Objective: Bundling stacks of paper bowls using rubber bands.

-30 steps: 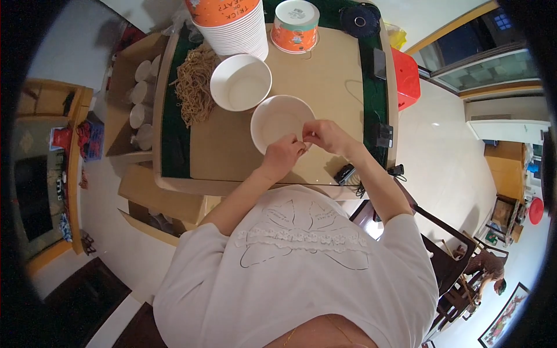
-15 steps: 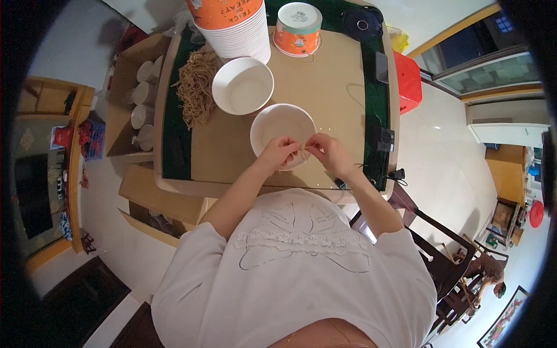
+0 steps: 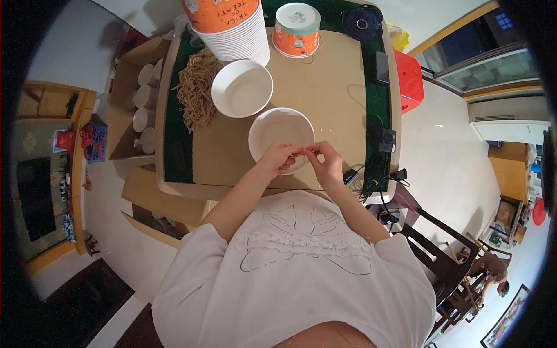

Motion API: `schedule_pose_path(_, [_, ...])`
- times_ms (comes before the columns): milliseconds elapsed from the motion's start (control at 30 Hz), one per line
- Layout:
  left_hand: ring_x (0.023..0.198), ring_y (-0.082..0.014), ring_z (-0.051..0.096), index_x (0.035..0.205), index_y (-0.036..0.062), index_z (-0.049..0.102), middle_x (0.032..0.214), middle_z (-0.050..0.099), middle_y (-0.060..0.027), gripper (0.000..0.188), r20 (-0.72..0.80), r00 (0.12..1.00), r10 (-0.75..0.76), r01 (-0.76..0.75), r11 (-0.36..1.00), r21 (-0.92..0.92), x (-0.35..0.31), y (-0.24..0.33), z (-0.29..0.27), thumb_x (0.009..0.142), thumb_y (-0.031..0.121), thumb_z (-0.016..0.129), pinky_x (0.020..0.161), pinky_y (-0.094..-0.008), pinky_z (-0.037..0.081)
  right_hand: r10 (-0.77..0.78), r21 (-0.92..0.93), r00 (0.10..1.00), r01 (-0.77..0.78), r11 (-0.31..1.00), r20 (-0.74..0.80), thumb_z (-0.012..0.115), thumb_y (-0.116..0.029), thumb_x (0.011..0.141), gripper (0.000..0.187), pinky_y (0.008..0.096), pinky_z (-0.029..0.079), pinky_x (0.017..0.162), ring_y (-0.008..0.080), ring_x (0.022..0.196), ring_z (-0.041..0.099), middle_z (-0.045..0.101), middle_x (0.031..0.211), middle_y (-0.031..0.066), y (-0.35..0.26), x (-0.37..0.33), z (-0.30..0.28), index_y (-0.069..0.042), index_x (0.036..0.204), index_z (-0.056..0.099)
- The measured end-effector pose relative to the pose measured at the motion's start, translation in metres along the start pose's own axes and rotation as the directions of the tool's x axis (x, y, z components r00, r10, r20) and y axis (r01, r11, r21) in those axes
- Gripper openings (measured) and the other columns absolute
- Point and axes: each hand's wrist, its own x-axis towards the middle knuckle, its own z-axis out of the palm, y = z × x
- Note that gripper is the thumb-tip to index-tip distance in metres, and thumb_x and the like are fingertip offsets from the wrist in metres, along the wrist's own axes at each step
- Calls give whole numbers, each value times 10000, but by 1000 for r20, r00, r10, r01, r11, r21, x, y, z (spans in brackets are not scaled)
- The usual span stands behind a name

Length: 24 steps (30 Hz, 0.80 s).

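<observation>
A white paper bucket [image 3: 274,129] stands at the table's near side with its mouth up. Over its near right rim my left hand [image 3: 281,160] is pinched closed. My right hand [image 3: 326,165] is pinched too, its fingertips touching or nearly touching the left ones. Between them seems to run a thin beige cord; most of it is hidden by the fingers. Just beyond is a second white bucket [image 3: 241,88], also mouth up. To its left lies a tangled heap of beige cords [image 3: 198,90].
A tall stack of orange-and-white buckets [image 3: 232,32] rises at the back left. Beside it an orange bucket [image 3: 296,32] sits upside down. A dark round coil [image 3: 362,24] lies at the far right corner. Black cables [image 3: 374,180] hang at the right edge. Cardboard boxes [image 3: 165,194] flank the table's left.
My right hand has drawn in slightly toward the left, with its forearm more upright. Both hands stay pinched at the rim. The whole view has shifted a little.
</observation>
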Motion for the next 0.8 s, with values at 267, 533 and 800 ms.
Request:
schedule_pose_path(267, [467,-24,386,807,35,645,655,531,23,139,-39,999,-5,4,1000,-27,-1,-3,3,844,165,614,356,-187,222,125,228,992,-115,967,-30,586,-50,856,172,268,480,647,144,711,591,631,850,98,15,3,-4,-29,1024,615])
schedule_pose_path(533, [488,-37,421,791,36,655,652,541,34,163,-56,998,19,-11,990,139,-1,-8,1,823,196,652,386,-209,295,110,-42,931,-102,994,347,591,-84,841,155,285,485,678,186,741,613,645,849,101,4,37,-33,-50,981,647])
schedule_pose_path(800, [728,-251,591,799,103,627,774,571,-72,78,447,498,743,-406,-256,877,-20,-4,11,731,123,659,582,-343,486,-10,-162,795,136,977,607,597,-38,797,211,315,487,707,226,775,620,656,912,117,4,70,-30,-54,1001,649])
